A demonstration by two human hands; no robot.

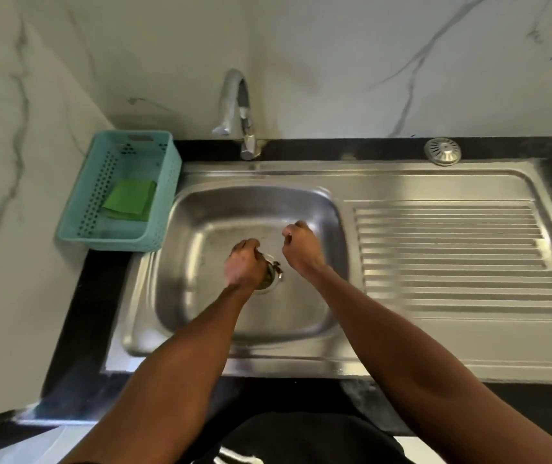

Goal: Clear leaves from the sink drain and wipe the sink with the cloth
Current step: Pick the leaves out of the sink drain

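Head view, looking straight down into the stainless sink (201, 229), and both arms are reaching in over the front edge. The left hand (244, 262) is down on the drain (272, 274) in the middle of the basin floor, knuckles up, fingers curled under; whether they pinch anything is hidden beneath the hand, so I cannot tell. A few dark scraps, likely the leaves (277, 266), show at the drain's right rim just beside that hand. They should be light, limp and probably wet, clinging to the metal, so my call is a fingertip pinch at a loose edge rather than a scoop. The right hand (301, 244) hovers a little beyond and to the right of the drain, clear of the basin floor, fingers folded into a loose fist; nothing visible in it, though something small could be tucked inside. The green cloth (130, 199) lies folded in the teal basket (167, 182) on the counter just left of the sink, untouched: soft, pliable, easy to gather up from its top fold. A round metal drain strainer (442, 151) sits out on the back ledge, well apart, and the tap (236, 105) arches over the basin's far edge.
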